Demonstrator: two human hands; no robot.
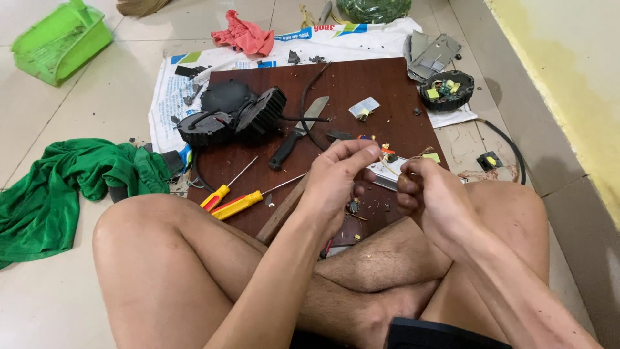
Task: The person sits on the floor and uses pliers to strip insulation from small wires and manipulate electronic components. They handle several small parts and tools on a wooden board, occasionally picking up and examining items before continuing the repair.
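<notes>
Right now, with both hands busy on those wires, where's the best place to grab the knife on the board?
Take the knife by its black handle, the end lying nearer the left hand. Its blade points away toward the far edge of the board, so coming from the near side probably keeps fingers off the edge. The screwdrivers lie just left of the handle.

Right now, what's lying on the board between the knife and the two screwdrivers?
In the head view, nothing: bare brown board separates the knife from the screwdrivers; only their thin metal shafts reach toward it.
</notes>
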